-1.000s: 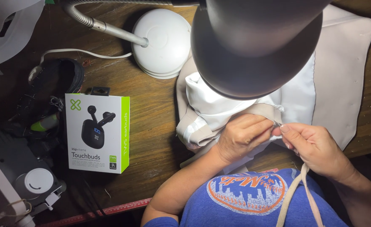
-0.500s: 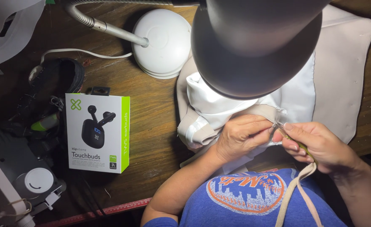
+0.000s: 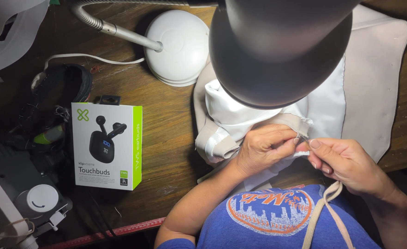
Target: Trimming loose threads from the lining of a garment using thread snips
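Note:
A beige fabric piece [image 3: 374, 83] with a white lining [image 3: 323, 110] lies on the wooden desk under a lamp. My left hand [image 3: 263, 147] pinches the folded beige edge of the fabric between thumb and fingers. My right hand [image 3: 346, 161] meets it from the right. Its thumb and forefinger are closed on a thin needle-like sliver [image 3: 305, 137] at that same edge. The fingertips of both hands almost touch. A beige strap [image 3: 323, 207] hangs down from below my right hand across my blue shirt.
The dark lamp head [image 3: 282, 46] hangs over the fabric and hides its middle. The lamp's white round base [image 3: 180, 46] stands behind. A white and green earbuds box [image 3: 106, 145] lies to the left, beside dark clutter [image 3: 56, 106]. A red ruler [image 3: 120, 233] runs along the desk's front edge.
My right hand's fingertips have come up and left to the fabric edge, close to my left thumb. My left hand has kept its pinch in place.

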